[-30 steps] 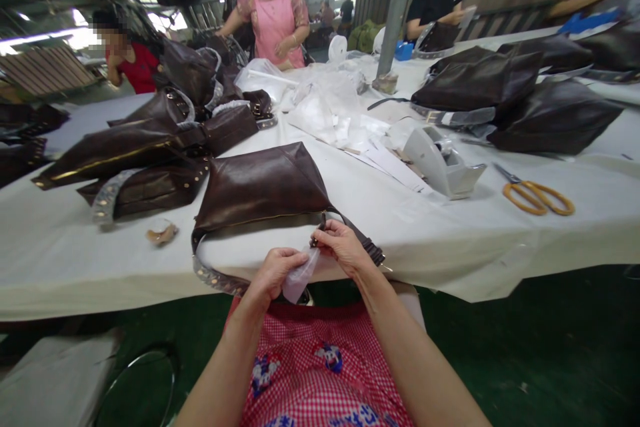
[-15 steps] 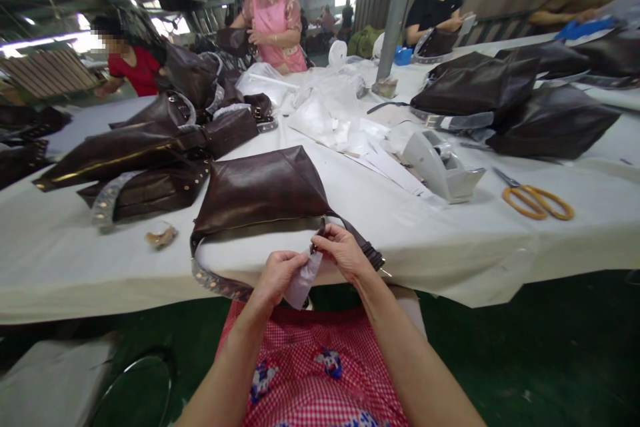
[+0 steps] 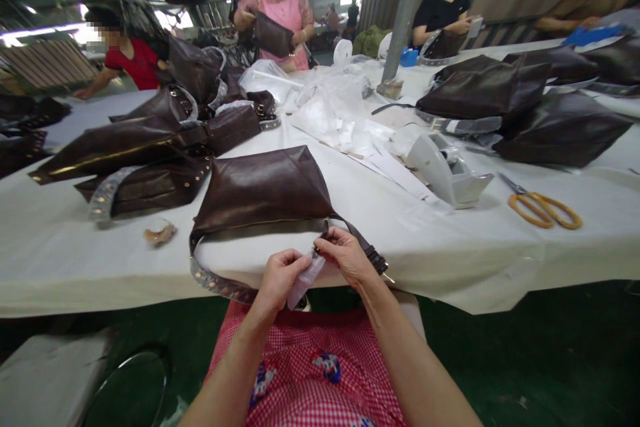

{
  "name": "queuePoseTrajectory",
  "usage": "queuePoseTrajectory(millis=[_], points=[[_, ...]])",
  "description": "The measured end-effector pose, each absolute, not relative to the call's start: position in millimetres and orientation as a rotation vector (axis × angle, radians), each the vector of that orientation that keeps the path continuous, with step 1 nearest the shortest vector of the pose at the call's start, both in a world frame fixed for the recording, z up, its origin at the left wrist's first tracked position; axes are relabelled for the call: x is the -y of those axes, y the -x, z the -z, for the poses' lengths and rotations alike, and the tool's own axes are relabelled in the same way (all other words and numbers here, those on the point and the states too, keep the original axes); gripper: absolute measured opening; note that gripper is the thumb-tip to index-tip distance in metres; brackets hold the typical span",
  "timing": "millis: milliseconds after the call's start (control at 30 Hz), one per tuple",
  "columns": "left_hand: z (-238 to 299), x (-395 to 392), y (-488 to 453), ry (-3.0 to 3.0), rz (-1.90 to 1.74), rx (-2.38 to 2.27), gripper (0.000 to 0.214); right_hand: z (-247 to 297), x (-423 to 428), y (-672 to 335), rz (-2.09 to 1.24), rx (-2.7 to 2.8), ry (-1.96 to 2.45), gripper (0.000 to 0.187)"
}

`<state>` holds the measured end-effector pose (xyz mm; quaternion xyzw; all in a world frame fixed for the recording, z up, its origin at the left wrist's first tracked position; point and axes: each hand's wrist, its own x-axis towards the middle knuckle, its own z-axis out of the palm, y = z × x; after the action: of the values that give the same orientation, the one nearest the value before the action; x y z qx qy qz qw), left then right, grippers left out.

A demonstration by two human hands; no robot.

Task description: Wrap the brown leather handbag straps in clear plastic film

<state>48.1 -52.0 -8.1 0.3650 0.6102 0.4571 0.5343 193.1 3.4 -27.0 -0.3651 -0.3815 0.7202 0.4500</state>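
"While the bag (image 3: pixel 263 187) is lying at the near side of the table (image 3: pixel 440 233), its zip (image 3: pixel 265 222) facing near, what are the two hands doing?"

"The left hand (image 3: pixel 281 279) is pinching some film (image 3: pixel 306 280) between thumb and forefinger. The right hand (image 3: pixel 345 256) is gripping a small dark tab (image 3: pixel 325 231) in its fingertips, right by the film's upper end — so the two grips are almost meeting."

"And the other left fingers?"

"They are curling under the palm; whether they are clasping more film, I can't tell."

"Why is the bag lying that way round?"

"Probably because the tab is hanging by its near right corner, and this way it is coming easily to the fingers. The bag's own weight seems to be steadying it; neither hand is pressing on it."

"The strap (image 3: pixel 220 283), too?"

"It is curving from the near left corner and running out of sight behind the left wrist. It is lying slack, I'm guessing, so that it isn't tugging at the bag."

"What is resting farther off?"

"The scissors (image 3: pixel 543 209) are lying to the right, handles pointing near, and the dispenser (image 3: pixel 445 173) is standing left of them — both presumably waiting within the right arm's reach."
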Motion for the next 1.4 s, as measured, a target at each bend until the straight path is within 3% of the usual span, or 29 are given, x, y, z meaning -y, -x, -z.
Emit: queuePoseTrajectory(millis=[667, 767, 933, 1000, 1167, 1400], points=[[15, 27, -60, -0.771, -1.176, -1.33, 0.036, 26, -13, -187, -1.841, 0.831, 0.952, 0.043], [12, 23, -60, -0.771, -1.156, -1.3, 0.041, 20, -10, -193, -1.632, 1.17, 1.058, 0.036], [14, 21, -59, -0.749, -1.17, -1.284, 0.046, -5, -14, -220, -0.821, 1.71, 1.279, 0.014], [18, 21, -60, -0.746, -1.187, -1.292, 0.046, -7, -24, -229, -0.585, 1.795, 1.32, 0.019], [20, 16, -64, -0.809, -1.217, -1.327, 0.043, 14, -54, -236, -0.686, 1.959, 1.13, 0.057], [9, -5, -75, -0.909, -1.205, -1.426, 0.034, 29, -58, -238, -0.732, 1.942, 1.051, 0.044]])
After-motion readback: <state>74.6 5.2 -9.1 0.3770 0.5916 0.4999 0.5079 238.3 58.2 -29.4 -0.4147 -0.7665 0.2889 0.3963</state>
